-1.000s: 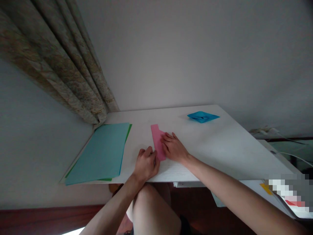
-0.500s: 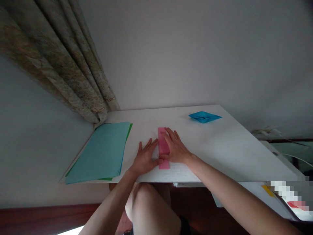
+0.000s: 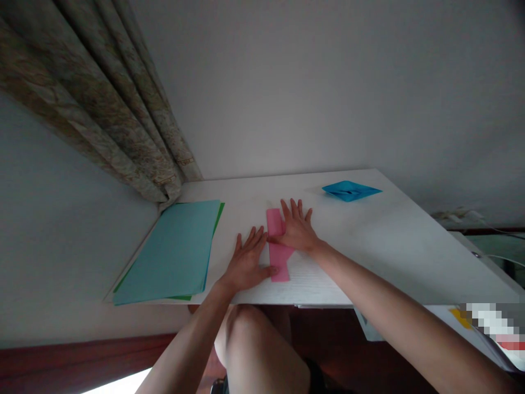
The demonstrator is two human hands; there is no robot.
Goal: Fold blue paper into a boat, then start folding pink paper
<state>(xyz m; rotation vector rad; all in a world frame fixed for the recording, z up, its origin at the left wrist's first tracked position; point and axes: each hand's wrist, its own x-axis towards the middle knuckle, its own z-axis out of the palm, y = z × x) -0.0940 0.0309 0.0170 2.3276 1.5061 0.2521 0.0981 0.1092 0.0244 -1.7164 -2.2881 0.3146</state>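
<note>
A narrow folded sheet of pink paper (image 3: 280, 268) lies lengthwise on the white desk, with a flap sticking out on its right side. My left hand (image 3: 247, 261) rests flat at its left edge, fingers spread, the thumb on the paper's near end. My right hand (image 3: 298, 227) lies spread over the right side of the paper, its thumb across the middle and its fingers pointing away from me. Part of the flap is hidden under the right palm.
A blue folded paper boat (image 3: 351, 191) sits at the desk's far right. On the left lies a stack of light-blue and green paper sheets (image 3: 172, 251). A patterned curtain (image 3: 123, 109) hangs at the back left. The white desk (image 3: 369, 257) meets the wall behind.
My right hand has moved a little right and away from me, its fingers spreading. A pink flap now shows on the right of the strip. My left hand has stayed nearly in place.
</note>
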